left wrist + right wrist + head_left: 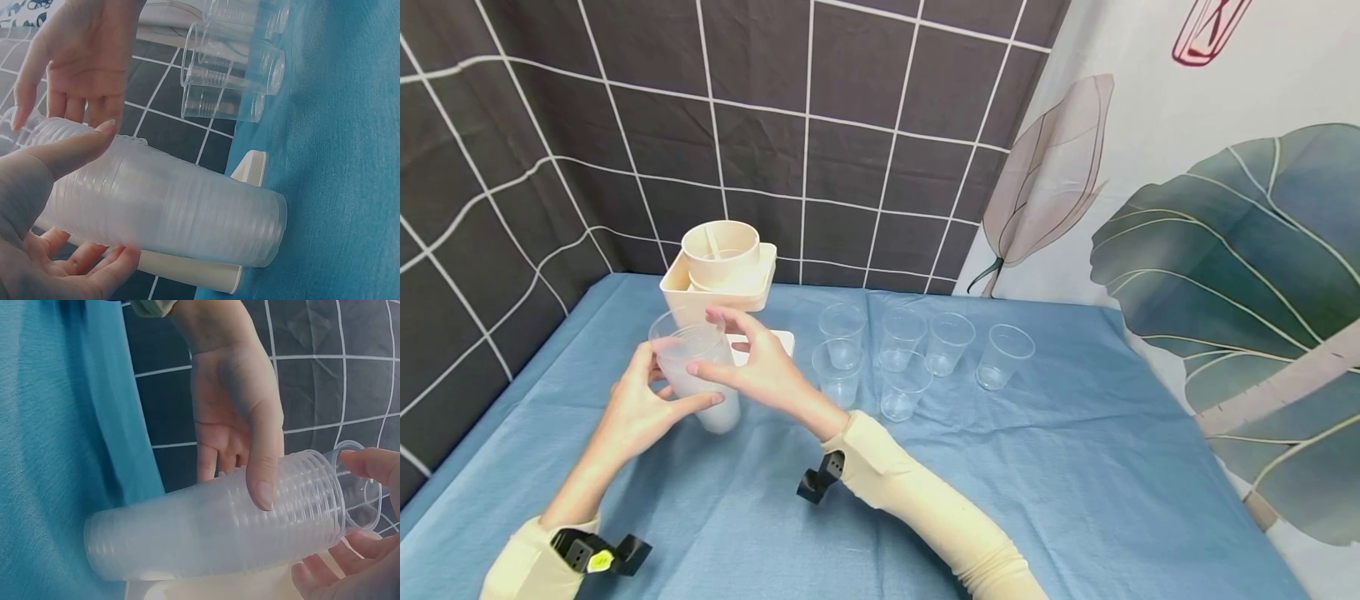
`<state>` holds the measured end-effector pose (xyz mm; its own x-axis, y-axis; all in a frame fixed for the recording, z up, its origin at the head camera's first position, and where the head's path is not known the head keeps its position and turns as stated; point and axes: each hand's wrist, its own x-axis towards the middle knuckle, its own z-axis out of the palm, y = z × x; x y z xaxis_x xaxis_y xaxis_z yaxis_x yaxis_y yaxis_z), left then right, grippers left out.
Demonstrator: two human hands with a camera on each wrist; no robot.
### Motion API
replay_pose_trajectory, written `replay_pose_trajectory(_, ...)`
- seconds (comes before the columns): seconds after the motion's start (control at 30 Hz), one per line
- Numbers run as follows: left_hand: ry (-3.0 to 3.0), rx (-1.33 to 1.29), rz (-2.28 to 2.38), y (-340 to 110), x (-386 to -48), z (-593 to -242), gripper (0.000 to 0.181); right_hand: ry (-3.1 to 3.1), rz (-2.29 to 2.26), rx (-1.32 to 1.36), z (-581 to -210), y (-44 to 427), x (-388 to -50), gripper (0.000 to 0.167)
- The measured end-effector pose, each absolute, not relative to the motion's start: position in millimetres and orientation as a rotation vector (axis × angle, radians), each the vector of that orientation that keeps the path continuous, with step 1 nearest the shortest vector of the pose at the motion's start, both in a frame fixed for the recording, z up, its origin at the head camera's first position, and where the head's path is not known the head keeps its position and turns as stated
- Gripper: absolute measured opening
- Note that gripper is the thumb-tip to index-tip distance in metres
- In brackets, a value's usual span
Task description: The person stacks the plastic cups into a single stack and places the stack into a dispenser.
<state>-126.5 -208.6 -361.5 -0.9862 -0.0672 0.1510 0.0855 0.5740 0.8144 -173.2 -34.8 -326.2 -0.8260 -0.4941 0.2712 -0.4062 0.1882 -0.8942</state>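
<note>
Left hand (636, 412) grips cup stack (194, 528); right hand (766, 367) pinches top cup (357, 492).
Single cups (901, 343) stand at three o'clock; table (1075, 492) spreads toward five o'clock.

A tall stack of nested plastic cups (169, 200), cloudy and translucent with closely ribbed rims, was held roughly upright, base down, just in front of the cream stand (715, 302) by the left hand (638, 408). Its uppermost cup (360, 501), clear and open-mouthed, stuck out above the other rims, gripped by the right hand (767, 364), in front of that stand.
</note>
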Motion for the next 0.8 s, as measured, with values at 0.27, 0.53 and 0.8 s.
replay_pose_trajectory(0.27,-2.634,-0.023,-1.381,-208.5,-125.9,-361.7,0.094,2.343,-1.743,-0.894,-328.5,-35.4,-171.4,0.063)
replay_pose_trajectory(0.53,-2.652,-0.009,-1.385,-208.9,-126.0,-360.9,0.098,2.352,-1.733,-0.903,-328.4,-35.8,-171.6,0.067)
replay_pose_trajectory(0.8,-2.662,-0.004,-1.365,-209.3,-127.4,-362.0,0.097,2.36,-1.726,-0.902,-328.4,-35.9,-172.1,0.067)
